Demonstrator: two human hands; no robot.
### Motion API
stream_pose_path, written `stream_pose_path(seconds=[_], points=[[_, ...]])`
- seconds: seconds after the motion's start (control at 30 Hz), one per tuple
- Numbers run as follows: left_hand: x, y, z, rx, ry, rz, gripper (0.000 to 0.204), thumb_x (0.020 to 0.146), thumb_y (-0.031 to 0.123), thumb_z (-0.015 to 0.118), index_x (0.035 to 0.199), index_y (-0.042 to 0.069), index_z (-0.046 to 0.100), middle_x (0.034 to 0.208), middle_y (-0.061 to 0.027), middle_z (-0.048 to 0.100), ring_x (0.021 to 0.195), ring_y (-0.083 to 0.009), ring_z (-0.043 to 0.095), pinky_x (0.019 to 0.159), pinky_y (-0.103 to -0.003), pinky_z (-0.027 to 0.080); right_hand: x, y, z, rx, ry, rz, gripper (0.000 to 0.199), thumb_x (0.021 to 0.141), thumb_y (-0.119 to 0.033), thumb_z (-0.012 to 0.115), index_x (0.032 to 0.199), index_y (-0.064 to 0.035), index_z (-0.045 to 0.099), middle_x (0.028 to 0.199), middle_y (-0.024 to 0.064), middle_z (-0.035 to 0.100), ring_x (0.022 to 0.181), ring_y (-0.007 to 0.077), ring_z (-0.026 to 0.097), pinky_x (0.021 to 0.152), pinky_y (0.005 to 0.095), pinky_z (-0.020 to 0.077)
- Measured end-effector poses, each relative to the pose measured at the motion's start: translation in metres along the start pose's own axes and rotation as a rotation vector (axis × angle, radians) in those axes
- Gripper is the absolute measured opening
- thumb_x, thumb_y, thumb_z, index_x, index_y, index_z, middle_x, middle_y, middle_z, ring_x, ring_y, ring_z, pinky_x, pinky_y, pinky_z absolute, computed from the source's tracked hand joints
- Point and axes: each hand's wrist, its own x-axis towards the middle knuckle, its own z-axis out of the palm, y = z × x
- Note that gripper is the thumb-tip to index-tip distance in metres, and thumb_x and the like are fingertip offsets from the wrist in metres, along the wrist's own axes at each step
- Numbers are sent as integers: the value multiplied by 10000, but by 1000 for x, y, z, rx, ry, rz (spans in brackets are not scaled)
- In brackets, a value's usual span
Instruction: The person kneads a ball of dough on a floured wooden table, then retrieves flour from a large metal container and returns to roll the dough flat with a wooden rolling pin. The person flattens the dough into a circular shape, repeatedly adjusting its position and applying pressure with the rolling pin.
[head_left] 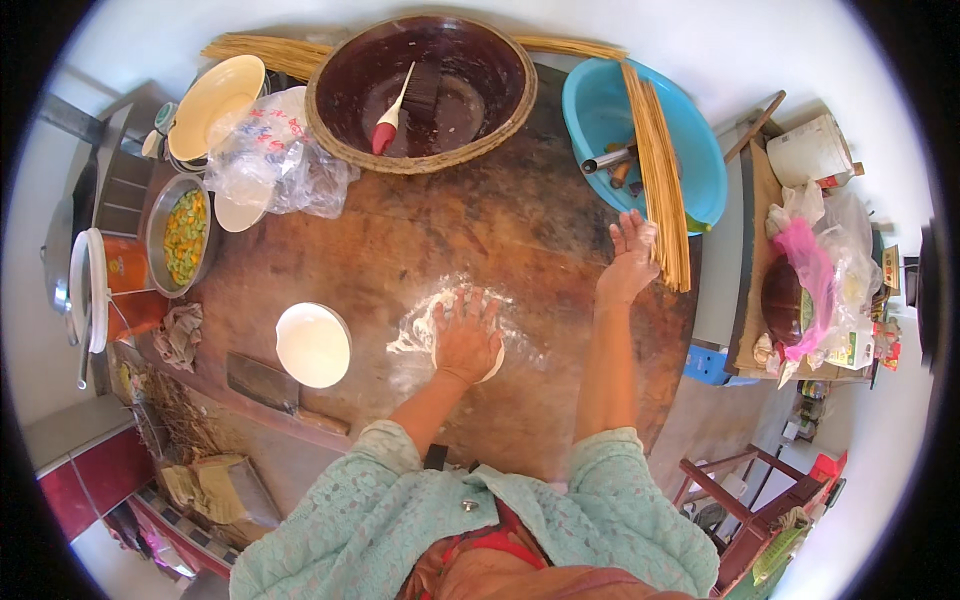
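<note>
On the brown wooden table, a flat piece of dough [495, 366] lies with white flour [408, 338] spread around it. My left hand [468, 335] rests flat on top of the dough, fingers stretched out and dusted with flour, hiding most of it. My right hand [630, 262] is raised at the right, its floury fingers apart. Close beside it, straw-coloured stalks [662, 180] lean across a blue basin [708, 150]; whether the fingers touch them I cannot tell.
Left of the dough are a white bowl [313, 346] and a cleaver [262, 383]. A bowl of diced vegetables [185, 238], plastic bag [265, 150] and orange bucket [130, 290] stand farther left. At the back, a large dark basin [345, 60] holds a red-handled brush [385, 137].
</note>
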Motion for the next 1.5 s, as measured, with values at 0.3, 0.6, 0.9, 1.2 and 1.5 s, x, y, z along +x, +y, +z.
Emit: stream_pose_path(seconds=[0.3,0.6,0.9,1.2,1.5], points=[[0,1,-1,16,-34,-13,534,914,390,488,1393,155,486,1496,-143,350,1408,-375,257,1114,-619,152,29,-13,-2,526,-3,-23,436,992,-311,526,1278,14,475,1205,144,591,1162,234,558,967,389,478],[-1,-1,2,-24,23,3,503,899,362,522,1357,156,532,1484,-158,374,1397,-390,278,1111,-603,154,32,1,39,-1282,-243,-896,492,930,-397,582,1309,-85,542,1153,206,623,1070,354,593,1008,523,341],[0,-1,1,2,-12,1,519,913,382,486,1387,171,500,1494,-141,354,1409,-379,256,1114,-614,160,58,15,46,-1494,-275,-541,377,926,-386,566,1161,-101,639,989,133,680,937,325,629,887,524,370],[0,-1,1,5,18,8,515,896,365,508,1369,163,515,1472,-160,378,1395,-387,279,1109,-617,164,14,-17,50,-1228,-83,-628,137,882,-190,594,994,-126,639,912,96,649,829,315,618,689,422,488],[-1,-2,4,-5,9,-2,489,915,364,485,1358,160,526,1486,-155,363,1405,-379,264,1120,-608,144,-23,-55,28,-936,-124,-572,182,931,-186,597,1036,-50,658,962,83,686,846,246,655,755,354,516]])
